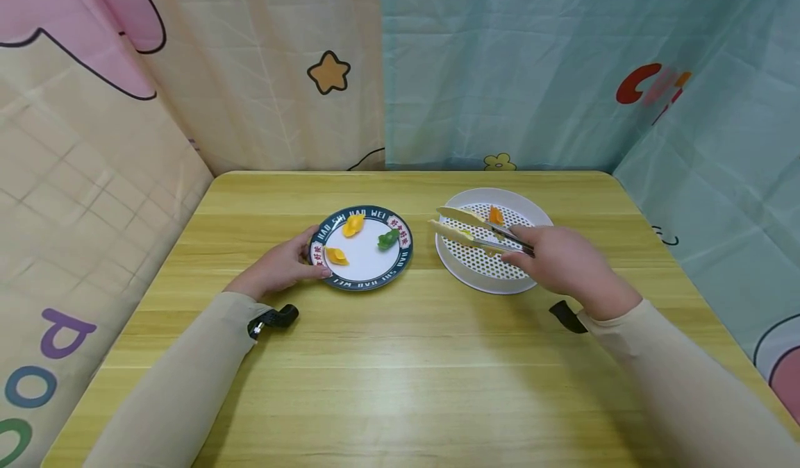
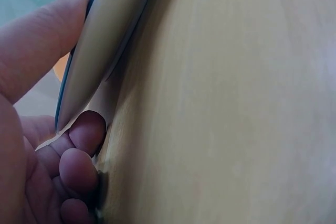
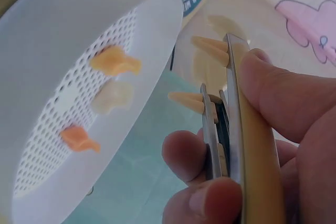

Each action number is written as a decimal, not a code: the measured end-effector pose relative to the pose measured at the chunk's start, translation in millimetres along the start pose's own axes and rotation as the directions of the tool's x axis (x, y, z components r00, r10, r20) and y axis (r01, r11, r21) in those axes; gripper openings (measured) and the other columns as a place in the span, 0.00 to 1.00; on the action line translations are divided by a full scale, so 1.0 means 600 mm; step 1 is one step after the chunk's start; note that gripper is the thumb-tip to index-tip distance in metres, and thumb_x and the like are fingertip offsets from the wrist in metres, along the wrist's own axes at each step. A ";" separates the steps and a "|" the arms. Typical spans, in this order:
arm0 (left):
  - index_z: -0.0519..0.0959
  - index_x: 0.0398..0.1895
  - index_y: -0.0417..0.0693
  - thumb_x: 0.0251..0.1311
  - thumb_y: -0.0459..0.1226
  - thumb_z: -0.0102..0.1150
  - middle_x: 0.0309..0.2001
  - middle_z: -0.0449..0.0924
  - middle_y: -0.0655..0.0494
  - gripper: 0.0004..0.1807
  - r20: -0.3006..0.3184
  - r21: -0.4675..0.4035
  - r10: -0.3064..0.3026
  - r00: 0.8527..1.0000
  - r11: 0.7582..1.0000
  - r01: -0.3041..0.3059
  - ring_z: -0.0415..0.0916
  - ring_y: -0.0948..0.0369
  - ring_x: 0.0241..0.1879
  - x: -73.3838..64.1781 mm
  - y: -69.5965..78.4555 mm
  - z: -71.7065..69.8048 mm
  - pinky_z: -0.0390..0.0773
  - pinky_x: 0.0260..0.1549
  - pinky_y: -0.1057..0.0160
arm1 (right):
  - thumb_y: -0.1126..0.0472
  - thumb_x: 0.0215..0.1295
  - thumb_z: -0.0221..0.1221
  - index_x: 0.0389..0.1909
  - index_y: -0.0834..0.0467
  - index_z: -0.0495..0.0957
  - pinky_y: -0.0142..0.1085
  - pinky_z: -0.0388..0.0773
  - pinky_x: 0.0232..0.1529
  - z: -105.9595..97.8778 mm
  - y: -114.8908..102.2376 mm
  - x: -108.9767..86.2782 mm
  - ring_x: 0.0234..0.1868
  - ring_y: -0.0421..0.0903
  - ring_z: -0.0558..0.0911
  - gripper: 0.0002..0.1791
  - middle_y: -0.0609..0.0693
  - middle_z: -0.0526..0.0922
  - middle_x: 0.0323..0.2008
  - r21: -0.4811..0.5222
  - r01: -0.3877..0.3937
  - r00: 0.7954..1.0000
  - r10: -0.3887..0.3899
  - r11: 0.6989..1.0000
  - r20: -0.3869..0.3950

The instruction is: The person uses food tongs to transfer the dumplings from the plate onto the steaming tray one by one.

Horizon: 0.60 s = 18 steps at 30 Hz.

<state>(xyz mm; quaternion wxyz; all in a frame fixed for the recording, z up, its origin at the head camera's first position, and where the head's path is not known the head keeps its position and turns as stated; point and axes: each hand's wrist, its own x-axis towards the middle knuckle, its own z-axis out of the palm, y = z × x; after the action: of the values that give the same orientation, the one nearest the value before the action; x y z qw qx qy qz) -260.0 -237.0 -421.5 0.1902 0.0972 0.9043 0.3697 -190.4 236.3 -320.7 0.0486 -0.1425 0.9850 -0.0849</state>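
Note:
My left hand (image 1: 284, 266) grips the near-left rim of a round white plate (image 1: 365, 263) with a dark blue lettered border. In the left wrist view the thumb lies over the rim and fingertips (image 2: 86, 132) are under it. Two yellow dumpling-shaped pieces and a green dumpling-shaped piece (image 1: 388, 239) are on the plate. My right hand (image 1: 565, 260) holds metal tongs (image 1: 500, 244) with beige tips, arms apart, above a white perforated basket (image 1: 490, 284). Nothing shows between the tips. Inside the basket lie an orange piece (image 3: 79, 138), a pale piece (image 3: 113, 97) and a yellow-orange piece (image 3: 114, 60).
The plate and basket stand side by side on a wooden table (image 1: 375, 371), with a gap between them. Printed curtains (image 1: 281, 72) hang behind the table's far edge and along both sides. A dark strap end (image 1: 281, 316) sticks out at the left wrist.

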 end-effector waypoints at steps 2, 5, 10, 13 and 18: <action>0.43 0.88 0.57 0.58 0.60 0.74 0.64 0.77 0.46 0.64 -0.001 0.003 0.000 1.000 1.000 0.000 0.71 0.50 0.58 0.000 0.001 0.000 0.68 0.63 0.50 | 0.45 0.73 0.64 0.73 0.57 0.75 0.50 0.80 0.44 0.002 -0.012 0.009 0.41 0.54 0.82 0.33 0.60 0.88 0.52 0.000 0.031 1.000 -0.031 1.000 -0.006; 0.43 0.88 0.57 0.59 0.58 0.75 0.65 0.77 0.46 0.63 0.003 -0.009 -0.001 1.000 1.000 0.001 0.71 0.50 0.58 0.001 0.002 0.000 0.68 0.62 0.51 | 0.46 0.73 0.64 0.66 0.56 0.81 0.49 0.79 0.44 0.008 -0.025 0.028 0.38 0.52 0.81 0.27 0.53 0.89 0.43 0.008 0.079 0.997 -0.079 0.997 -0.009; 0.43 0.88 0.58 0.59 0.57 0.75 0.66 0.76 0.46 0.63 0.006 -0.021 -0.006 1.000 1.000 0.007 0.71 0.50 0.58 0.001 0.002 0.000 0.68 0.63 0.51 | 0.48 0.73 0.64 0.64 0.55 0.81 0.50 0.81 0.47 0.021 -0.046 0.058 0.37 0.52 0.83 0.24 0.49 0.88 0.36 0.017 0.128 0.992 -0.128 0.992 0.003; 0.43 0.88 0.57 0.58 0.58 0.75 0.66 0.76 0.46 0.64 0.005 -0.016 -0.008 1.000 1.000 0.008 0.70 0.50 0.58 0.002 0.001 0.000 0.68 0.63 0.51 | 0.47 0.73 0.64 0.67 0.54 0.80 0.50 0.82 0.46 0.025 -0.058 0.072 0.38 0.51 0.84 0.26 0.49 0.89 0.37 0.015 0.128 0.991 -0.129 0.992 0.028; 0.43 0.88 0.57 0.58 0.59 0.75 0.66 0.76 0.46 0.64 0.004 -0.010 -0.010 1.000 1.000 0.010 0.70 0.49 0.58 0.001 0.001 -0.001 0.68 0.63 0.50 | 0.46 0.74 0.64 0.69 0.54 0.78 0.43 0.79 0.38 0.030 -0.073 0.086 0.35 0.48 0.81 0.28 0.50 0.89 0.41 0.013 0.099 0.992 -0.100 0.995 0.074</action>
<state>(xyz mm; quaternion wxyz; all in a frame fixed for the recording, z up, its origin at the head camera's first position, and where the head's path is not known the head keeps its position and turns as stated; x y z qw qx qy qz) -261.0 -236.5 -421.0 0.1942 0.0923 0.9026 0.3730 -225.3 177.2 -334.2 0.0819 -0.1942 0.9737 -0.0863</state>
